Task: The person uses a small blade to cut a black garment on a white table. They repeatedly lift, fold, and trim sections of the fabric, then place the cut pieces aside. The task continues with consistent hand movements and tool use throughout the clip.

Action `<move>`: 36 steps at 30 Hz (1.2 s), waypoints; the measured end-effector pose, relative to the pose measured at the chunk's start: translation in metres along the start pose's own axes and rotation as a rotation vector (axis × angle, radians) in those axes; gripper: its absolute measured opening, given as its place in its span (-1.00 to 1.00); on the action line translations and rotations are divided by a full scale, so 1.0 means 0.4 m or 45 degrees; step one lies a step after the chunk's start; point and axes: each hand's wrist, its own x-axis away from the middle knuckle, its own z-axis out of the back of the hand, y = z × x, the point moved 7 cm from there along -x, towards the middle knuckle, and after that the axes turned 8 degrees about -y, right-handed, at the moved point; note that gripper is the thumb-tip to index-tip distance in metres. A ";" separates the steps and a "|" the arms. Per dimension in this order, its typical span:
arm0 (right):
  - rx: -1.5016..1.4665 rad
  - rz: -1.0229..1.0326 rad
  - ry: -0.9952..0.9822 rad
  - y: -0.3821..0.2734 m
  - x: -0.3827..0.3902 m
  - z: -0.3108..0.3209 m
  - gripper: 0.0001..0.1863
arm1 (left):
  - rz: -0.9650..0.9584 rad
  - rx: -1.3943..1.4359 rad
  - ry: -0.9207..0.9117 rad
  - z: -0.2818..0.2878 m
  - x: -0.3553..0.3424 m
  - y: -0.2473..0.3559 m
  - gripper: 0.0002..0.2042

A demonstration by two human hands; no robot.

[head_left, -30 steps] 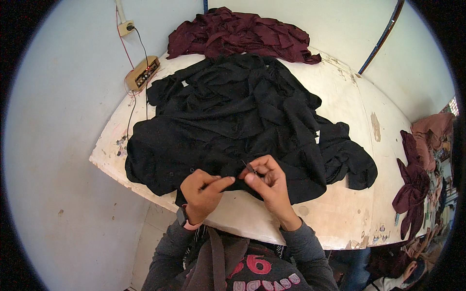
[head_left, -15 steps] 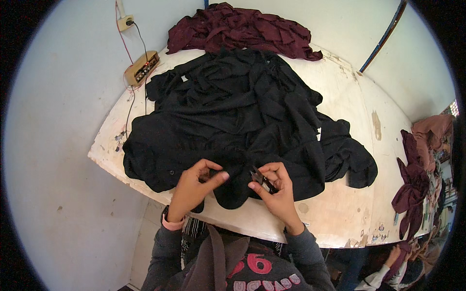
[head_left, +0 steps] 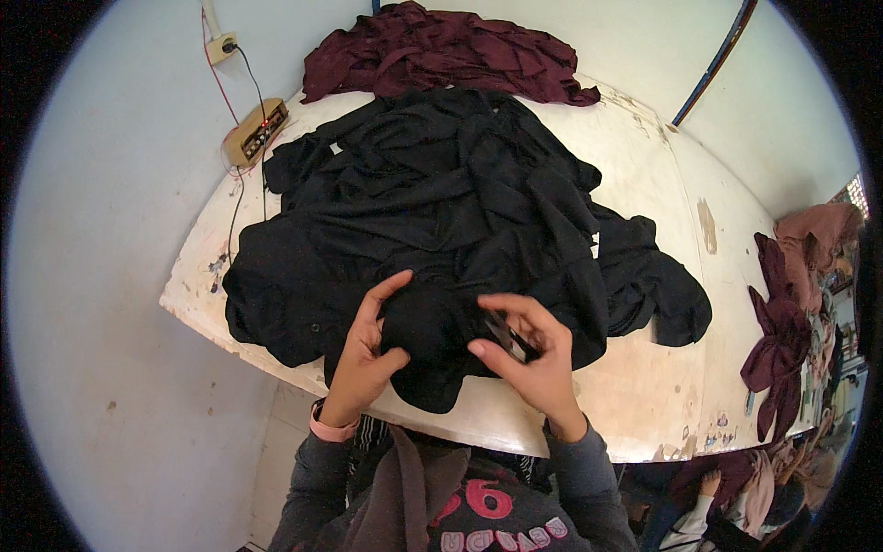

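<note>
A heap of black garments covers the middle of the table, with a few small white tags and a button showing. My left hand is closed round a fold of the black cloth near the table's front edge, thumb below and index finger on top. In my right hand is a small pair of dark thread snips, slightly smeared by motion. Their tips point toward the cloth bunched between my hands. Whether the blades touch the cloth, I cannot tell.
A maroon cloth pile lies at the back of the pale, worn table. On the left, a wooden box with a red light has cords running to a wall socket. More maroon cloth and another person's hand are at right.
My left fingers have spread wider over the cloth and lifted its fold into a rounded bunch. The right hand has opened out slightly while keeping the snips. The whole view has shifted a little.
</note>
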 end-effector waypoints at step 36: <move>0.424 0.076 -0.052 -0.030 -0.011 0.006 -0.78 | -0.794 -1.608 0.380 -0.075 0.050 0.100 -0.85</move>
